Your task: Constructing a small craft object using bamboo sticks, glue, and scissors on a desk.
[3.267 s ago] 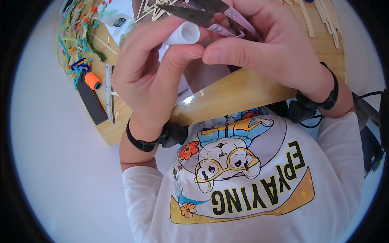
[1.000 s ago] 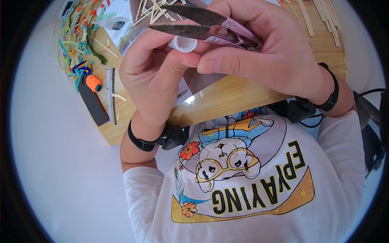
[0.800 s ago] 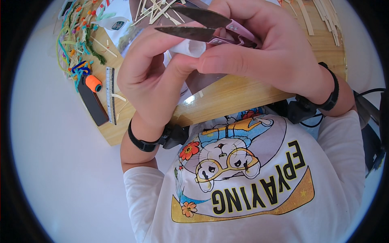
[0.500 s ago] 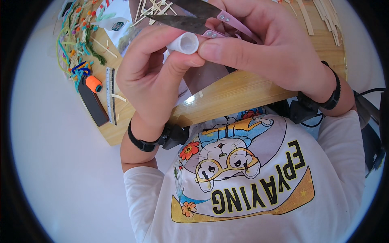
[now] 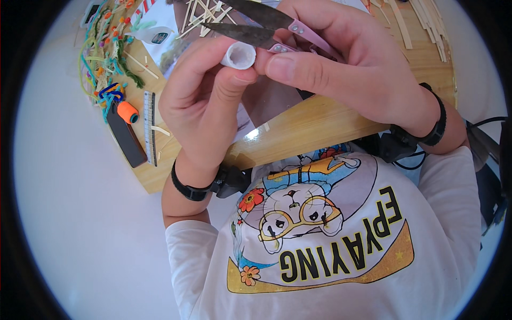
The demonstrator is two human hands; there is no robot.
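Between the thumb and fingers of my left hand [image 5: 200,101] is a short white tube [image 5: 239,56], its open round end facing me. My right hand [image 5: 341,58] holds a pair of small scissors [image 5: 306,36] with pink handles and dark blades. The blades are spread apart and point left, just above and behind the tube. My right thumb and fingertip come close to the tube's right side; whether they touch it I cannot tell. Both hands are raised over the near part of the wooden table.
Colourful yarn pieces [image 5: 98,58] lie along the table's left edge. Near them are an orange thread spool [image 5: 127,112], a dark flat case [image 5: 126,140], a ruler [image 5: 150,128] and a white bottle [image 5: 154,35]. Thin wooden sticks [image 5: 429,26] are at the far right, more behind the scissors.
The white tube has shifted slightly left and its open end has turned more toward me. The scissors stay spread in my right hand.
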